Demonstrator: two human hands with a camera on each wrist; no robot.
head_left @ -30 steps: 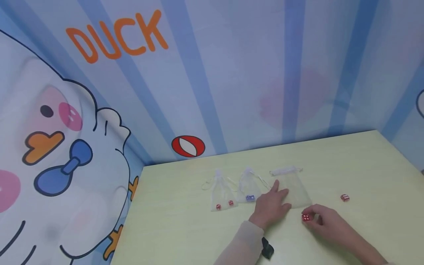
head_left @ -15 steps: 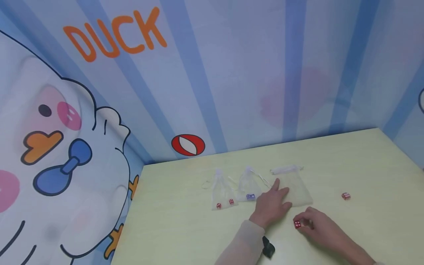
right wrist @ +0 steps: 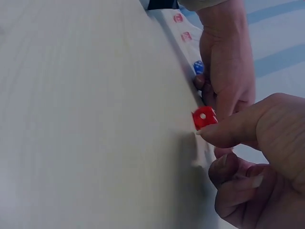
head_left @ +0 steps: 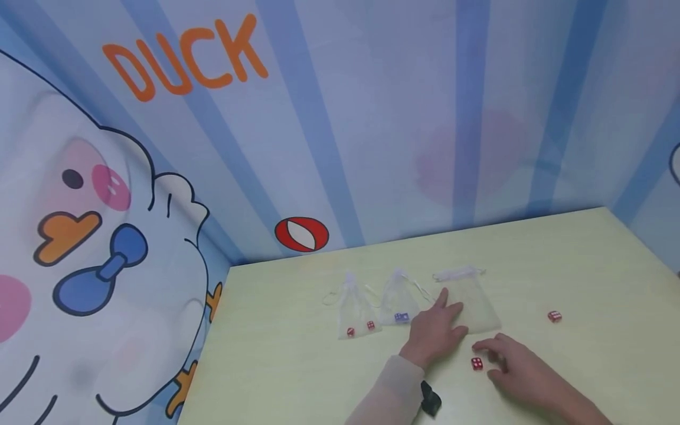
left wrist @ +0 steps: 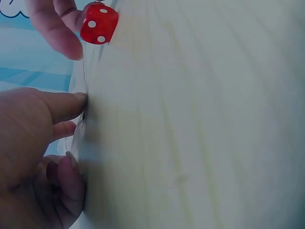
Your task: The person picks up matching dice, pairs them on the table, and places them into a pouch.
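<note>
A red die (head_left: 477, 363) with white dots lies on the table, just off the fingertips of my right hand (head_left: 523, 372). The thumb and forefinger of that hand are spread apart, with a gap to the die in the head view. My left hand (head_left: 432, 332) rests with its fingers on the left side of a flat, sheer white drawstring bag (head_left: 478, 304). The right wrist view has the red die (right wrist: 205, 117) close to my right thumb; whether they touch is hard to tell there. In the left wrist view the red die (left wrist: 99, 24) appears above my left hand (left wrist: 33, 148).
Left of my left hand lie two drawn-up mesh bags, one (head_left: 355, 310) with two red dice, the other (head_left: 395, 301) with blue dice. Another red die (head_left: 555, 316) sits to the right. A small black object (head_left: 430, 400) is by my left sleeve. A printed cloth wall (head_left: 393, 118) borders the table.
My right hand has brought the red die slightly left and nearer, then let go of it on the table. My left hand has stayed on the bag.
</note>
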